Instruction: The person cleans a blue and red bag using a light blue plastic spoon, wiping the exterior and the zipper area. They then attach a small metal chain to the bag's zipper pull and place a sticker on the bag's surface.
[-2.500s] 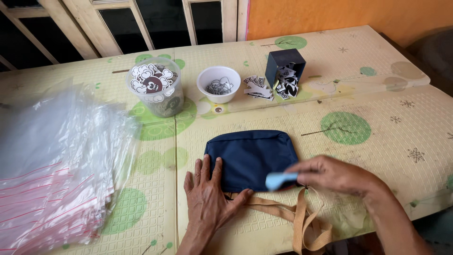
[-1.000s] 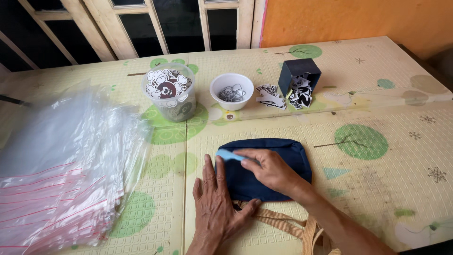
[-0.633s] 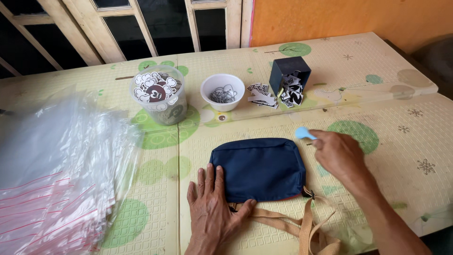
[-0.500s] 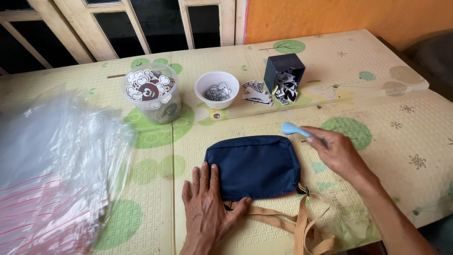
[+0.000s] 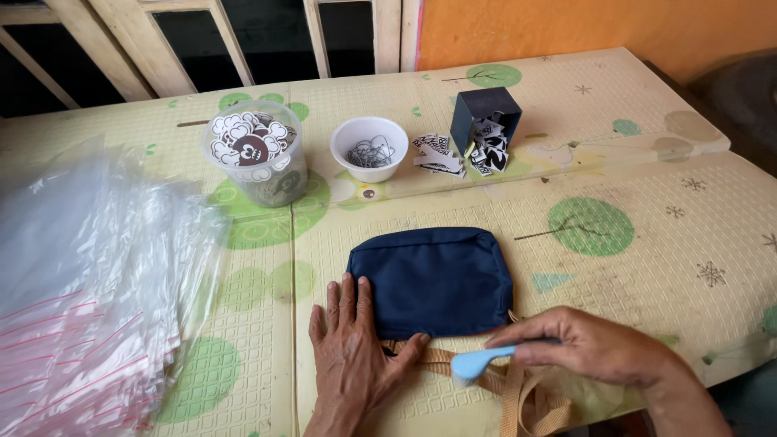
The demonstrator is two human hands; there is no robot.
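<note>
Grip, right hand: fingers closed on a small light-blue brush, its head pointing left, at the lower edge of the pouch. Left hand holds nothing; it lies flat, palm down, fingers spread over the pouch's lower-left corner, pinning it.

Pouch is navy, zipped shut as far as I can tell, flat on the counter near the front edge. Tan strap trails out beneath it toward the person. Judging from this, brushing of the pouch is under way at the bottom edge; the upper fabric looks clean, though lint would be too small to see.

Further out: stack of clear zip bags at left, well apart. Behind the pouch, a clear tub of stickers, a white bowl of small metal rings, and a tipped dark box spilling black-and-white tags. Nothing lies between hands and pouch; only the strap sits under the brush's path.
</note>
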